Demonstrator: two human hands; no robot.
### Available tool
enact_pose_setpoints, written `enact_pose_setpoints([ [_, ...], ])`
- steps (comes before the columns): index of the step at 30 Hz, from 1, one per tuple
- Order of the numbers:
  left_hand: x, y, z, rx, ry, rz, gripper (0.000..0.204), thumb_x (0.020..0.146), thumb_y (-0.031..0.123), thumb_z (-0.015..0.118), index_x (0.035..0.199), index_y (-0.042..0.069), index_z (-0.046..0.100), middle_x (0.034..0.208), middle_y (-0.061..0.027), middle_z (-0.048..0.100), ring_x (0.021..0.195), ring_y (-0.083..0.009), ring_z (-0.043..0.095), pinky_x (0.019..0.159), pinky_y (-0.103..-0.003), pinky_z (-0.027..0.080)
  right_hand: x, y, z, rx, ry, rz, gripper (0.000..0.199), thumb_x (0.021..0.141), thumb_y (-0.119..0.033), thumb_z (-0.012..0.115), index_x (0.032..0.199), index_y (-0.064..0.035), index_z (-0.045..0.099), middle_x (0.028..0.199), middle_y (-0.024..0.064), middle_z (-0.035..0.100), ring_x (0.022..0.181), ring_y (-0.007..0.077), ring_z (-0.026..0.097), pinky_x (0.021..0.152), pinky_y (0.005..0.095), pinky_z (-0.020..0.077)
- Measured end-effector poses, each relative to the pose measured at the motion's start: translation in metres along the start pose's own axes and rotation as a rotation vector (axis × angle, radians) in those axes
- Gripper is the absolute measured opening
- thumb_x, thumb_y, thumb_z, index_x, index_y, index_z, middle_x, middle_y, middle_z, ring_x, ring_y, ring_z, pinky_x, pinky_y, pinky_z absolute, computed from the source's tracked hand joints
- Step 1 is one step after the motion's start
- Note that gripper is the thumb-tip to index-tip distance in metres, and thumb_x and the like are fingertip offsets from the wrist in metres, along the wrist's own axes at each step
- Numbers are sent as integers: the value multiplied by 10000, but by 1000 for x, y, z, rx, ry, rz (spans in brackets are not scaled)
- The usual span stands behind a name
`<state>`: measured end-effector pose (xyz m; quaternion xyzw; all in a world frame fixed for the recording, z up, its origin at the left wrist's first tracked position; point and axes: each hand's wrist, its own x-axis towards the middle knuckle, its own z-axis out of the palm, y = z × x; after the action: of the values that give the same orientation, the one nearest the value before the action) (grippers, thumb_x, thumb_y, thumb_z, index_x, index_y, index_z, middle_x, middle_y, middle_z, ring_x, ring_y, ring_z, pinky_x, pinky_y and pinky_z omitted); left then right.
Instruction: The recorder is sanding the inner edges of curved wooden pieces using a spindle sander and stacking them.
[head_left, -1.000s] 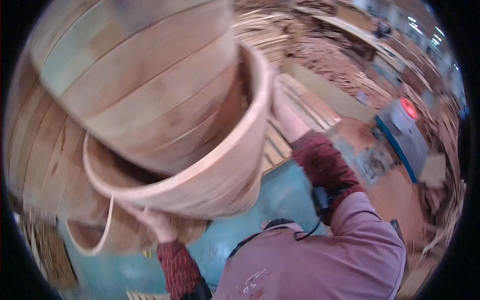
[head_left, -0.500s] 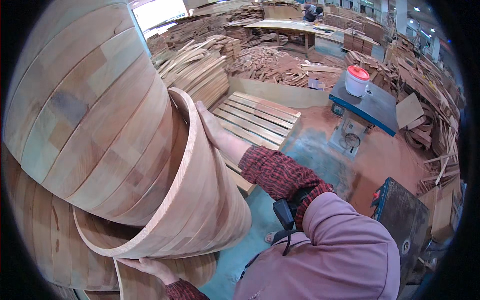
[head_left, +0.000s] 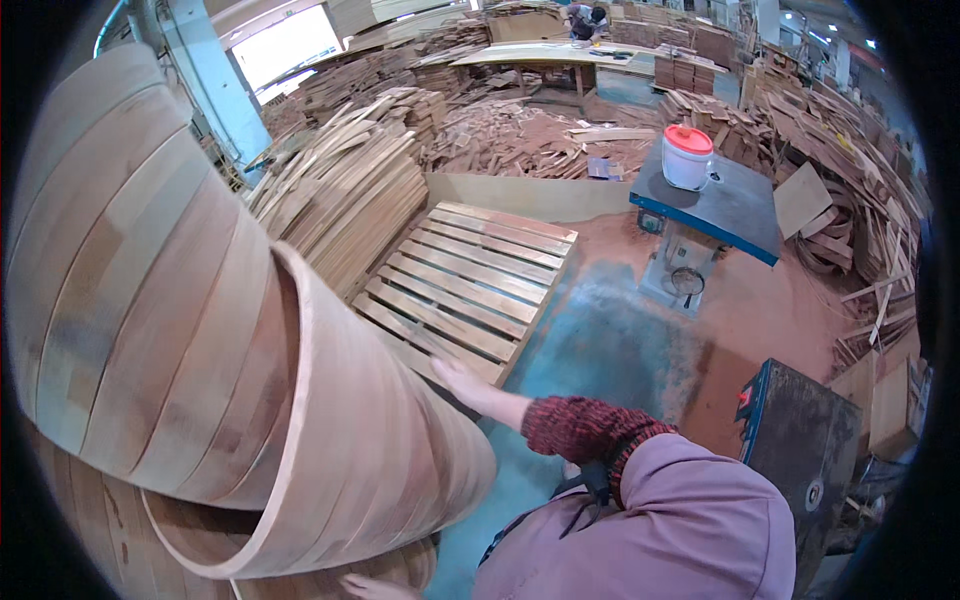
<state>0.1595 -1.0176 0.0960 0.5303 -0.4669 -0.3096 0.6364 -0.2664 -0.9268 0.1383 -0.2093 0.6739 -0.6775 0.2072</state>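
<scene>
The person is holding a stack of nested wooden tubs point(head_left: 200, 360), tapered ones made of vertical staves, tilted against the body and filling the whole left part of the head view. The right hand point(head_left: 462, 380) is reaching forward and lying flat on the outer wall of the lighter tub, fingers stretched and pressing on the wood, not curled around any edge. The left hand point(head_left: 372, 586) is showing only at the lower edge, under the rim of the lowest tub; a few fingers are touching the wood there, but I cannot tell if they are gripping or only supporting. The right forearm is wearing a red knitted cuff point(head_left: 585, 430) under a mauve sleeve point(head_left: 680, 530). Beyond the tubs, a wooden pallet point(head_left: 470, 285) is lying on the teal floor point(head_left: 610, 350), beside a big pile of curved staves point(head_left: 340, 195). Further right, a white bucket with a red lid point(head_left: 688, 158) is standing on a blue machine table point(head_left: 715, 205), and a dark metal cabinet point(head_left: 800, 440) is standing near the person's right side.
</scene>
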Motion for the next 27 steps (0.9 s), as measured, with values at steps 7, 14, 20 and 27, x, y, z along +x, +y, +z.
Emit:
enact_pose_setpoints([
  [7, -134, -172, -8, 846, -1185, -156, 631, 990, 457, 684, 1439, 31, 563, 1397, -308, 583, 1282, -308, 617, 1057, -440, 488, -118, 195, -149, -532, -274, 485, 693, 991, -568, 514, 1199, 62, 713, 1225, 312, 699, 1228, 439, 646, 1038, 491, 499],
  [14, -210, -168, 128, 719, -1851, 17, 552, 975, 406, 672, 1340, -7, 626, 1247, -276, 670, 1164, -354, 665, 989, -434, 513, -194, 241, -284, -716, -429, 697, 533, 942, -485, 573, 1104, -19, 773, 1166, 260, 732, 1101, 440, 688, 964, 510, 536],
  [20, -260, -163, 274, 675, -2194, 227, 522, 968, 398, 666, 1269, -28, 673, 1147, -263, 726, 1099, -385, 698, 952, -435, 530, -210, 240, -381, -518, 305, 663, 512, 918, -453, 593, 1074, 2, 771, 1114, 241, 746, 1060, 428, 701, 943, 498, 541],
  [27, -371, -134, 414, 665, -2627, 693, 518, 963, 415, 670, 1225, -30, 697, 1111, -266, 736, 1072, -406, 710, 937, -459, 545, -308, 214, -386, -271, 823, 816, 485, 907, -421, 603, 1052, 12, 766, 1085, 264, 739, 1030, 445, 697, 913, 512, 538],
])
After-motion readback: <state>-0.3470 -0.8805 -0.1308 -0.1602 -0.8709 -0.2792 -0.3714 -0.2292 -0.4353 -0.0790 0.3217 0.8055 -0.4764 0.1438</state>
